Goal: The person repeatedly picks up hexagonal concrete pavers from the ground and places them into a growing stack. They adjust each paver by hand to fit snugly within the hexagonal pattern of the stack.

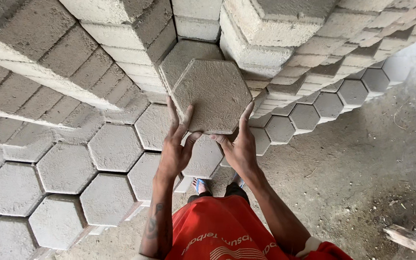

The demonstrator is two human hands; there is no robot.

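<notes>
I hold a hexagonal paver (213,94) up in front of me, at twelve o'clock from my chest. My left hand (176,144) grips its lower edge at seven o'clock, fingers spread up the face; my right hand (239,144) clamps the edge at five o'clock, fingers narrow along the side. A second paver (179,60) sits just behind it, touching.

To carry this well, I judge I should keep both thumbs under the bottom edge, keep the face level, and watch my feet (201,185) below. The laid pavers (63,168) run off toward nine o'clock, and stacks (97,58) rise at eleven and one o'clock. I see no containers here, only a plank (412,240) at four o'clock.
</notes>
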